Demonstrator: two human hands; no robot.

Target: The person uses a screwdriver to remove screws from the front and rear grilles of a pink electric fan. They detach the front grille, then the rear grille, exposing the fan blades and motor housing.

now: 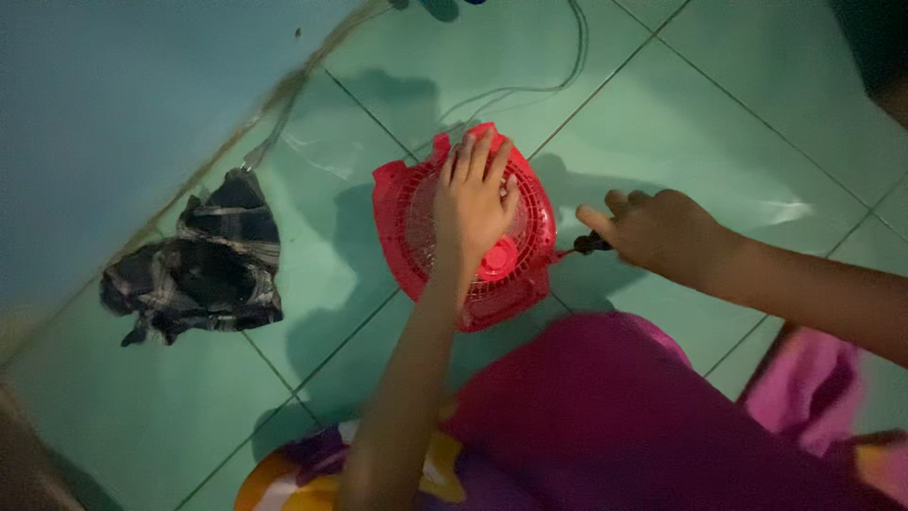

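Note:
A small red plastic fan (407, 237) with a round grille lies flat on the green tiled floor. My left hand (476, 201) rests flat on top of its grille, fingers spread and pointing away from me. My right hand (653, 227) is closed around a dark-handled tool (591, 244), probably a screwdriver, whose tip meets the fan's right edge. A thin cable (530, 90) runs from the fan toward the top of the view.
A crumpled dark checked cloth (203, 260) lies on the floor to the left, near a blue wall (113, 104). My knees in magenta fabric (605, 407) fill the lower middle and right. Green floor tiles (738, 123) extend to the right.

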